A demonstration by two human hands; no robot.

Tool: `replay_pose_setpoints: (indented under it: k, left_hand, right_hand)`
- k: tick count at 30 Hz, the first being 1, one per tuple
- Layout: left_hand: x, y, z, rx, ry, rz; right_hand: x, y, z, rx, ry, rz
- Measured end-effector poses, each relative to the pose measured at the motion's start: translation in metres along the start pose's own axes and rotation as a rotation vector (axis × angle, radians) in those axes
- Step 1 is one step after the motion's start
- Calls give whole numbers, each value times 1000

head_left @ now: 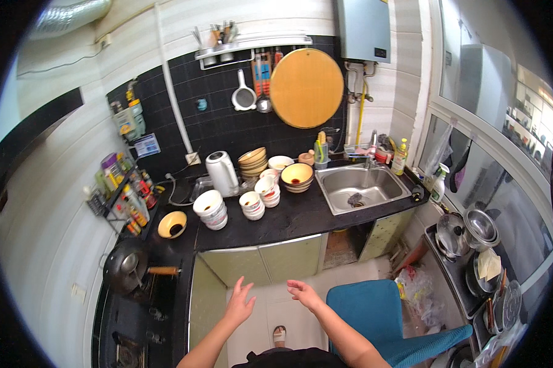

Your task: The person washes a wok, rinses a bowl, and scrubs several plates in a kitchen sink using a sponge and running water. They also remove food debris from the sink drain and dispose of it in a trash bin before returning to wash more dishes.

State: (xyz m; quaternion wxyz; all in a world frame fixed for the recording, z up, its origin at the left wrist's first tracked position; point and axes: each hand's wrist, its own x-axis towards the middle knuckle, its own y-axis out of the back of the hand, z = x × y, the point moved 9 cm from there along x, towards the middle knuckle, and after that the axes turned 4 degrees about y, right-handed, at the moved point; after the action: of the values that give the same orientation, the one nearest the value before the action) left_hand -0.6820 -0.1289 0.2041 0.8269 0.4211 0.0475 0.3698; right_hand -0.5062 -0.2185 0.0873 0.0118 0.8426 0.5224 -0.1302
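My left hand (240, 302) is held out in the air before the cabinet doors, fingers spread, with nothing in it. Level with it, my right hand (305, 294) is also empty, its fingers apart and pointing inward. Neither hand touches anything. Beyond them on the black counter (258, 233) stand a tall stack of white bowls (210, 211), a smaller white stack (252, 207) and another white stack (268, 191). Yellow bowls (297, 178) with dark red sauce inside are stacked to their right. A single yellow bowl (172, 225) with dark contents sits at the left.
A white kettle (222, 174) and more stacked yellow bowls (252, 163) stand behind. The steel sink (335, 196) is at the right, a wok (122, 273) on the stove at the left. A blue chair (365, 310) is close by my right arm. Pots (451, 236) line the right side.
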Motion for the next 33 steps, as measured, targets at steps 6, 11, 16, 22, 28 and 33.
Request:
replay_pose_setpoints:
  k: [6,11,16,22,28,33]
  left_hand:
    - [114,-39,-17,5,-53,-100]
    - [201,-75,-39,-127,-153,-156]
    - [284,-96,-54,-113,-71,-238]
    - [362,-138,-37,-97,-144,-274]
    - [437,-165,-28,-116,-82,-267]
    - [482,-176,-24,-46,-64,-254]
  right_hand:
    - [58,78,-17,-21,6,192]
    - [107,145,-6,19,-73,371]
    - [143,185,-34,91,-58,484]
    - [195,245,-50,74,-46,546]
    - [271,305,-58,56,-37,518]
    - [324,339,-58,51,-62,496]
